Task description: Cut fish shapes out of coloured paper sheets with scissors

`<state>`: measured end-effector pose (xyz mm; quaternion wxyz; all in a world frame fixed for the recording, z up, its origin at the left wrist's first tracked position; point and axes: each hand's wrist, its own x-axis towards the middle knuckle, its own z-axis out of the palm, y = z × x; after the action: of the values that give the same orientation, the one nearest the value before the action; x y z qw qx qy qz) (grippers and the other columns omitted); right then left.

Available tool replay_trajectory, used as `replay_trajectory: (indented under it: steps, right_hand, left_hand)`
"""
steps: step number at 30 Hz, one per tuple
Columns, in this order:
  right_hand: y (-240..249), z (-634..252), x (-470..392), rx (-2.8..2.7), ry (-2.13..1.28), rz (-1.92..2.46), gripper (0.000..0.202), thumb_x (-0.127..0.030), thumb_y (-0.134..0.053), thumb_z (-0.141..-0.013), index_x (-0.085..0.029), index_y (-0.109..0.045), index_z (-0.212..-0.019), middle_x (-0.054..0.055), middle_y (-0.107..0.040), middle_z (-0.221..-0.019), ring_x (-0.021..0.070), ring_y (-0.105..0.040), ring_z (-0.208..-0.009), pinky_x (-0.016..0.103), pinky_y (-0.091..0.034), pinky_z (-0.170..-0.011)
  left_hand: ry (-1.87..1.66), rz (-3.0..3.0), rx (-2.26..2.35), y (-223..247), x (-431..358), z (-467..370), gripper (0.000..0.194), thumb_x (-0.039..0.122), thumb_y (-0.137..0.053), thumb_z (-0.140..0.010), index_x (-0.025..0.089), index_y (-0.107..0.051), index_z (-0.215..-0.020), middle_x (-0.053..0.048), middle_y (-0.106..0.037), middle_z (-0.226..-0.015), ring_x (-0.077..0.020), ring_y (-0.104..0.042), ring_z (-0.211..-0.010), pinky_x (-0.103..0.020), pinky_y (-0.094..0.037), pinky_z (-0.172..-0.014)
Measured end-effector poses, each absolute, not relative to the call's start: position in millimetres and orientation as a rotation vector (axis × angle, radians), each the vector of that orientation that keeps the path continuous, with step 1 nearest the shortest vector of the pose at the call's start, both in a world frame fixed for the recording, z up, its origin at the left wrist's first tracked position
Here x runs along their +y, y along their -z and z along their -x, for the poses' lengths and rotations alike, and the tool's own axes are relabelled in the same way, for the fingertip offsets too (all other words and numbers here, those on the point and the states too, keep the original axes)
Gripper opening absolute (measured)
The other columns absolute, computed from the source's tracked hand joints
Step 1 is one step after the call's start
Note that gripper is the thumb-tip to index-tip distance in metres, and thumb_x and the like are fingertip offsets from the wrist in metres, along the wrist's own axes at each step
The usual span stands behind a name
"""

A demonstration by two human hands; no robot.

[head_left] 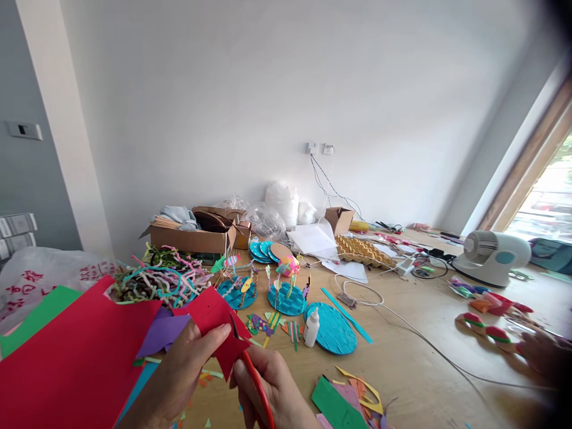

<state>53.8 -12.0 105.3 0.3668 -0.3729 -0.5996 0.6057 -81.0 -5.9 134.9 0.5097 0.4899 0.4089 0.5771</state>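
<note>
My left hand pinches a red paper piece, thumb on top, in front of me. Red-handled scissors are in my right hand, their blades at a cut in the paper's right part. A large red sheet lies at the left, over a green sheet and beside purple paper. Beyond my hands are a white glue bottle, a blue oval disc and small paper fish.
Pipe cleaners are heaped behind the red sheet. Paper scraps lie near the front edge. A white cable crosses the table towards a small fan. Another person's hand is at the far right.
</note>
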Motion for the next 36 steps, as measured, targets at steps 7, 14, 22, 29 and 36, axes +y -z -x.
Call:
replay_trajectory:
  steps: [7,14,22,29,36]
  right_hand:
    - [-103.6,-56.5,-11.0,-1.553,-1.563,0.924,0.064,-0.081,-0.049,-0.067,-0.017,-0.048,-0.067,-0.009,-0.040,-0.039,0.0039,-0.035,-0.031,0.015,-0.019,-0.030]
    - [-101.1,-59.9,-10.5,-1.624,-1.493,0.962,0.060,-0.077,-0.046,-0.074,-0.017,-0.049,-0.070,-0.007,-0.043,-0.044,0.0050,-0.039,-0.036,0.015,-0.024,-0.034]
    - [-106.7,-60.2,-12.3,-1.618,-1.511,0.979,0.061,-0.078,-0.046,-0.073,-0.018,-0.048,-0.070,-0.008,-0.043,-0.042,0.0050,-0.036,-0.035,0.016,-0.022,-0.035]
    - [-106.7,-60.7,-12.0,-1.619,-1.527,0.964,0.061,-0.078,-0.047,-0.072,-0.017,-0.048,-0.069,-0.008,-0.042,-0.041,0.0046,-0.035,-0.033,0.016,-0.021,-0.032]
    - [-105.0,-62.1,-10.6,-1.605,-1.526,0.978,0.062,-0.079,-0.047,-0.071,-0.017,-0.049,-0.069,-0.008,-0.042,-0.037,0.0039,-0.031,-0.029,0.015,-0.021,-0.029]
  left_hand:
    - [-1.356,-1.197,0.971,-131.9,-3.2,82.9,0.018,0.031,-0.067,-0.071,0.020,-0.056,-0.061,0.003,-0.058,-0.057,-0.0146,-0.050,-0.055,-0.026,-0.044,-0.057]
    - [-1.265,-1.260,0.945,-130.8,-1.9,85.5,0.017,0.034,-0.064,-0.073,0.021,-0.061,-0.064,0.001,-0.061,-0.061,-0.0170,-0.053,-0.058,-0.026,-0.045,-0.056]
    - [-1.231,-1.227,0.888,-130.5,-1.2,87.7,0.018,0.035,-0.065,-0.074,0.020,-0.061,-0.065,0.001,-0.061,-0.061,-0.0167,-0.053,-0.058,-0.026,-0.047,-0.057]
    - [-1.185,-1.214,0.888,-128.9,0.4,93.0,0.015,0.034,-0.065,-0.074,0.019,-0.063,-0.073,-0.001,-0.064,-0.067,-0.0195,-0.056,-0.064,-0.030,-0.050,-0.061]
    - [-1.177,-1.202,0.856,-135.2,-0.8,90.7,0.012,0.032,-0.064,-0.075,0.020,-0.064,-0.073,0.001,-0.064,-0.062,-0.0177,-0.057,-0.059,-0.028,-0.048,-0.060]
